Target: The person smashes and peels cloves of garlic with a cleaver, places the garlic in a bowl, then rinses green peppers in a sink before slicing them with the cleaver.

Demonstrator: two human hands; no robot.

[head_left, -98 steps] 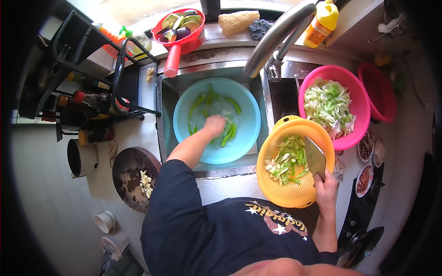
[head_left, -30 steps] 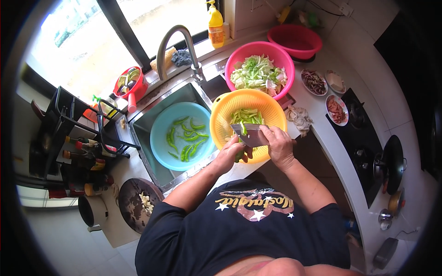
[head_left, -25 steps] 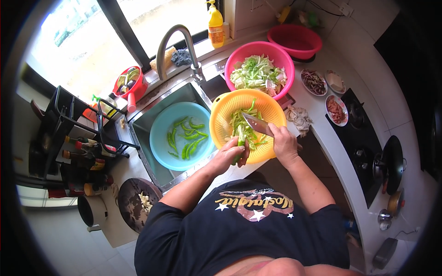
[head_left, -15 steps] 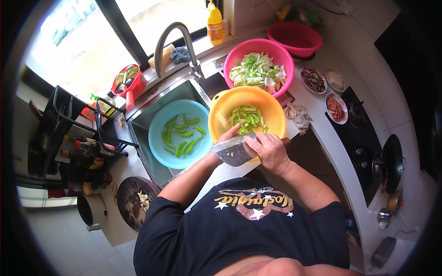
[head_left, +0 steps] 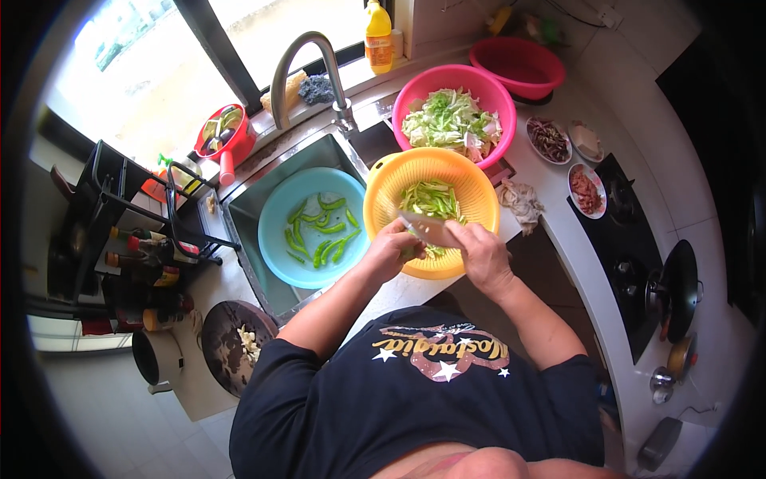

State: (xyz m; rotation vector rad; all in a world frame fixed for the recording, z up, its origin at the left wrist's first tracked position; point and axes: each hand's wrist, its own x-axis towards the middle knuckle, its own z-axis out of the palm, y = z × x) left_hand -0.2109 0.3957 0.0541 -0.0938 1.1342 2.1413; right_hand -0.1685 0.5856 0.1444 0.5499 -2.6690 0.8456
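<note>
Over the near side of a yellow colander (head_left: 481, 191), my right hand (head_left: 487, 262) grips a cleaver (head_left: 432, 231), its blade slanting left toward my other hand. My left hand (head_left: 388, 252) is closed on a green pepper (head_left: 412, 250), mostly hidden by the fingers and close to the blade. Cut green pepper strips (head_left: 431, 198) lie inside the colander. To the left, a light blue basin (head_left: 275, 259) in the sink holds several whole green peppers (head_left: 321, 231).
A pink basin (head_left: 505, 108) of chopped cabbage stands behind the colander, below the faucet's (head_left: 343, 112) right. Small plates of meat (head_left: 586, 190) sit by the stove (head_left: 630, 263). A round chopping board (head_left: 223, 339) with chopped pale pieces lies at left, near a black rack (head_left: 120, 207).
The cleaver blade has turned and risen from in front of the colander's rim to over its inside. My left hand has drawn back, its fingers now curled around the green pepper.
</note>
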